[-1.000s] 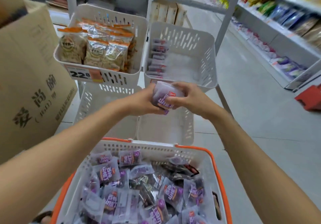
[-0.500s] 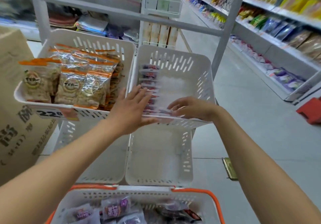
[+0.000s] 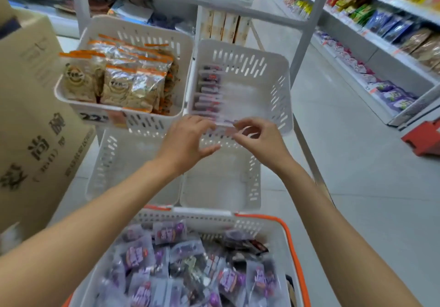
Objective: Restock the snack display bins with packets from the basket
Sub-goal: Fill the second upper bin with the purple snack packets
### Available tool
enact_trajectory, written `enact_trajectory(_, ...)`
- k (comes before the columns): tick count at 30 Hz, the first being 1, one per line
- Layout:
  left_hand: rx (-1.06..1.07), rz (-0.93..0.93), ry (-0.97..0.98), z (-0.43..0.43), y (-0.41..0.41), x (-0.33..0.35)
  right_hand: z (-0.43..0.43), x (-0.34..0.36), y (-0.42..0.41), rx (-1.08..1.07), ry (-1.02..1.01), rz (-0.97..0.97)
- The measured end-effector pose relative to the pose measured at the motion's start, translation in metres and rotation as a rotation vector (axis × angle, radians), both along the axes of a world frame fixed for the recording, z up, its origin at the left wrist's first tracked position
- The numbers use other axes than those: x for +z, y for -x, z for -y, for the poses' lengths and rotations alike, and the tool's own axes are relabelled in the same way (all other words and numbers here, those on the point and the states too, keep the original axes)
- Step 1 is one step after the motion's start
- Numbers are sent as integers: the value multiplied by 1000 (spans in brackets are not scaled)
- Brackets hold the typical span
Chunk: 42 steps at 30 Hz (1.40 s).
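Basket (image 3: 295, 247) nearest, at the bottom of view, with loose packets (image 3: 166, 266) heaped in it. Beyond it stands a rack of bins, two tiers, two bins side by side per tier.

Upper left bin (image 3: 142, 37): bagged snacks (image 3: 119, 85) standing in rows.

Upper right bin (image 3: 273, 87): a filed row of packets (image 3: 209, 92) on edge along its left wall.

Lower bins (image 3: 219, 187) sit beneath, set nearer the basket.

Left hand (image 3: 185, 140) and right hand (image 3: 259, 140) are at the upper right bin's near rim (side by side, just apart).

Cardboard box (image 3: 35, 116) is left of the rack. Store shelving (image 3: 381, 44) is far right, across the aisle.

Single head-worn wide view, looking forward and down, close over display bins (image 3: 240, 87), basket (image 3: 295, 247)
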State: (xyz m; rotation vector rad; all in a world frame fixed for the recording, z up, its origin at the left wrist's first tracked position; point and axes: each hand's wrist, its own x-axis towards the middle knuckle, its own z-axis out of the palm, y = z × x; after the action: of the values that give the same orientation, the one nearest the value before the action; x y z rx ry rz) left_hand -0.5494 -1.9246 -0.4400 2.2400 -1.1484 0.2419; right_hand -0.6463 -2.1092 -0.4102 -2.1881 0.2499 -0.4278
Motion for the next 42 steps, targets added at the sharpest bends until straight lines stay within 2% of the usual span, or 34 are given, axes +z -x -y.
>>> enact_trajectory(2, 11, -126, -59, -20, 20, -19, -27, -23, 27, 67, 4, -121)
enact_trajectory(6, 91, -329, -242, -77, 58, -69, -66, -106, 75, 208, 92, -538)
enact_trajectory(10, 151, -476, -251, -132, 91, -105, -101, -178, 116, 325, 144, -820)
enact_trajectory(15, 179, -510, -250, -171, 114, -133, -151, -219, 136, 337, 13, -786)
enact_trajectory(19, 167, -542, -249, -183, 127, -142, -176, -237, 135, 349, 243, -766)
enact_trajectory(22, 138, -549, -307, -186, 136, -143, -177, -235, 136, 277, 107, -701)
enact_trajectory(24, 142, -550, -310, -184, 139, -142, -179, -226, 139, 376, 84, -727)
enact_trajectory(27, 153, -571, -274, -180, 139, -142, -188, -229, 146, 554, 277, -782)
enact_trajectory(28, 150, -584, -268, -178, 139, -142, -187, -227, 147, 557, 280, -765)
enact_trajectory(32, 57, -737, -304, -169, 146, -138, -164, -193, 141, 311, -37, -559)
enact_trajectory(35, -5, -892, -213, -150, 157, -145, -148, -159, 138, 308, -389, -471)
enact_trajectory(36, -3, -922, -174, -146, 159, -147, -143, -156, 138, 306, -411, -453)
enact_trajectory(39, 73, -1051, 6, -145, 158, -151, -121, -172, 150, 197, -173, -525)
enact_trajectory(42, 99, -1183, 88, -149, 154, -149, -108, -213, 180, 160, 59, -795)
